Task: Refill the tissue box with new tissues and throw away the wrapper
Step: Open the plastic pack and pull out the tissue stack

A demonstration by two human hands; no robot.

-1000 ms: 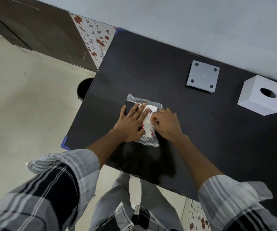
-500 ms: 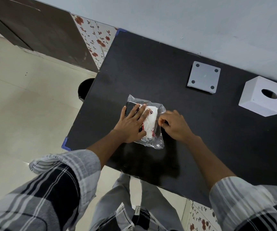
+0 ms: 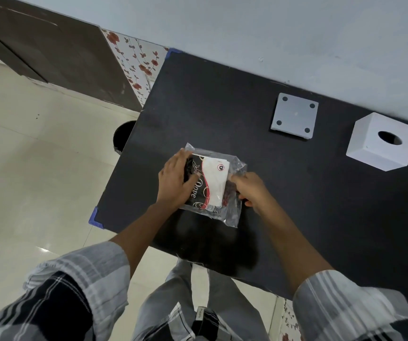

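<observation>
A pack of tissues (image 3: 211, 184) in a clear plastic wrapper (image 3: 232, 212) lies on the black table (image 3: 320, 205) near its left front corner. The pack shows a black, white and red printed label. My left hand (image 3: 174, 182) grips the pack's left side. My right hand (image 3: 253, 190) pinches the wrapper's right edge. A white cube tissue box (image 3: 381, 145) with a round hole on top stands at the far right. Its flat grey base plate (image 3: 295, 115) lies apart from it, near the wall.
A dark round bin (image 3: 123, 136) stands on the floor just left of the table, partly hidden by the table edge. Blue protectors cap the table's left corners. A wall runs behind the table. Tiled floor spreads to the left.
My left hand has slid from lying flat over the pack to gripping its left side, uncovering the label. My right hand has shifted right, pulling the wrapper's edge outward.
</observation>
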